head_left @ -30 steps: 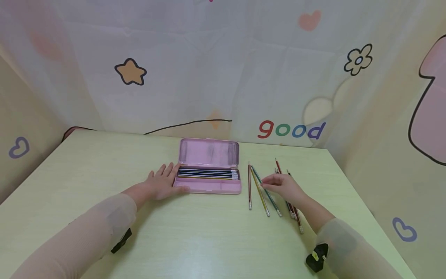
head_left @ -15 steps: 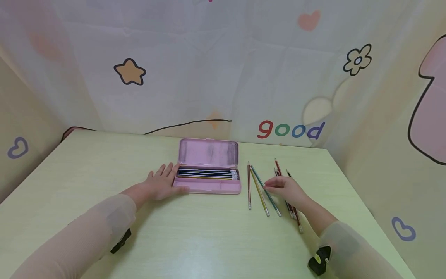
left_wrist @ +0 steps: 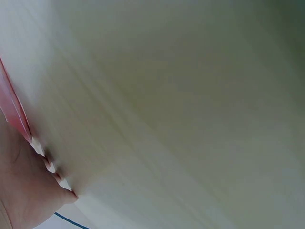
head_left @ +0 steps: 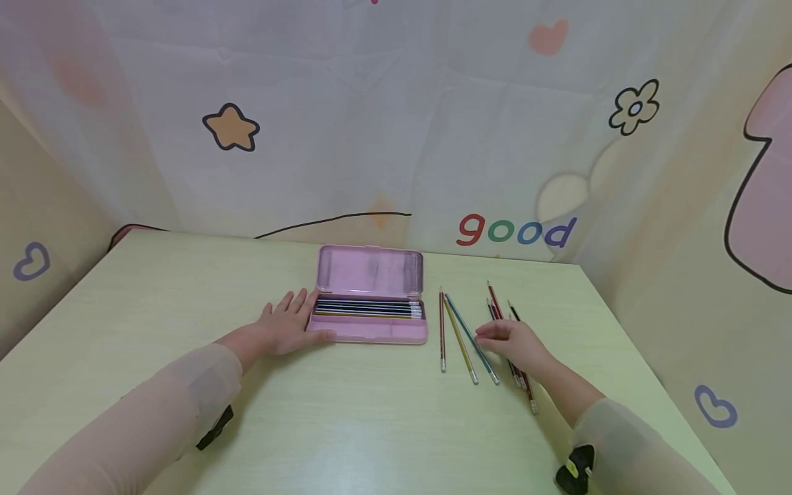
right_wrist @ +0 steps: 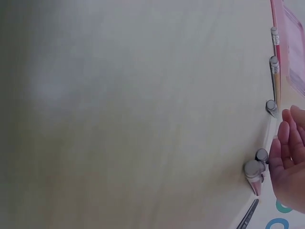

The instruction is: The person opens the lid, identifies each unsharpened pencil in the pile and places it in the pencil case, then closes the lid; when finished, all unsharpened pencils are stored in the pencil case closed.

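A pink pencil case (head_left: 353, 331) lies with its lid raised, holding a row of dark striped pencils (head_left: 365, 308) and a yellow one. My left hand (head_left: 284, 326), fingers straight, rests against its left end; the left wrist view catches the case's pink edge (left_wrist: 13, 109) beside that hand. To the right lie a red pencil (head_left: 442, 337), a yellow pencil (head_left: 460, 342) and a teal pencil (head_left: 472, 339). Over the loose pencils hovers my right hand (head_left: 516, 344), its fingers bent loosely near the teal pencil. Nothing shows between those fingers in the right wrist view. Partly beneath it is a bunch of dark red and black pencils (head_left: 496, 301).
The pale table (head_left: 371, 412) meets a printed curtain (head_left: 346, 137) at the back and sides. Pencil eraser ends (right_wrist: 271, 107) point toward the person. Black wrist devices (head_left: 575, 469) sit on the sleeves.
My right hand has drifted a little right and nearer, away from the teal pencil toward the bunch. My left hand and the pencil case have stayed in place.
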